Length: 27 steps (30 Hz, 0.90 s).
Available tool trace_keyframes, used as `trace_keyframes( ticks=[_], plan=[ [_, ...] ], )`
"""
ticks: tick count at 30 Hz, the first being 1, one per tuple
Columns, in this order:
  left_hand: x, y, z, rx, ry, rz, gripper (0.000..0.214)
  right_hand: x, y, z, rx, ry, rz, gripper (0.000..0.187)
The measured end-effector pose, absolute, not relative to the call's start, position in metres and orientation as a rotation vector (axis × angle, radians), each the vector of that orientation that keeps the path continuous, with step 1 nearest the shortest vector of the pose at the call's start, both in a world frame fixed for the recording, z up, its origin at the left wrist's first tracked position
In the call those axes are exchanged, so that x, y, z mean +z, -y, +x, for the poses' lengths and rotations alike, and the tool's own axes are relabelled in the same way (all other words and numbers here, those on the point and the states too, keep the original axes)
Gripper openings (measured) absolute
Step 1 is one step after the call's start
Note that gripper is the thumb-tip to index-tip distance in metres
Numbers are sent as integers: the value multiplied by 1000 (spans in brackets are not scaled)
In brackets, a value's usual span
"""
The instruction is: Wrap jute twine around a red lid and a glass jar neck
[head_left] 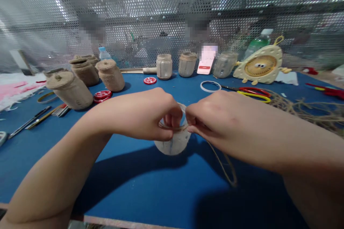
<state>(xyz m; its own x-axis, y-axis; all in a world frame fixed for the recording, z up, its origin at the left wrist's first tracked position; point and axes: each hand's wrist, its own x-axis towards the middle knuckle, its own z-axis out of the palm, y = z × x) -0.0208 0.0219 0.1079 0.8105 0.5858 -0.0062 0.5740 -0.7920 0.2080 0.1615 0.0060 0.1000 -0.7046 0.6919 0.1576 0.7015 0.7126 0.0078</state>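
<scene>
Two hands: the left hand (142, 114) and the right hand (217, 121) meet at the jar's top, fingers curled inward, not spread.
Left grip: fingers pinch jute twine (172, 127) against the rim.
Right grip: thumb and fingers pinch the same twine at the rim; the exact hold is partly hidden.
Jar: a clear glass jar (174, 145) sits between the hands, above the blue counter (139, 189); contact with the counter cannot be told.
Loose end: a twine strand (225, 164) curves down from the right hand.
Left side: jute-wrapped jars (70, 90) and red lids (102, 96).
Far side: unwrapped jars (164, 66), a yellow-handled scissors (254, 94), a twine pile (303, 109).
</scene>
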Motion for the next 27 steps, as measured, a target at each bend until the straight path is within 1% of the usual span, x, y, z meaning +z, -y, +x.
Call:
trace_keyframes(
  ticks=[3,8,14,27],
  plan=[
    [115,-21,-28,67,-937,2798,21,100,-6,161,-115,2824,-1100,21],
    [123,-17,-36,129,-1039,2844,24,103,-7,160,-35,2846,-1063,21],
    [116,-13,-27,116,-1045,2845,19,102,-6,160,-29,2826,-1097,18],
    [98,-17,-15,275,-953,2911,12,103,-5,160,15,2792,-1135,15]
  ],
)
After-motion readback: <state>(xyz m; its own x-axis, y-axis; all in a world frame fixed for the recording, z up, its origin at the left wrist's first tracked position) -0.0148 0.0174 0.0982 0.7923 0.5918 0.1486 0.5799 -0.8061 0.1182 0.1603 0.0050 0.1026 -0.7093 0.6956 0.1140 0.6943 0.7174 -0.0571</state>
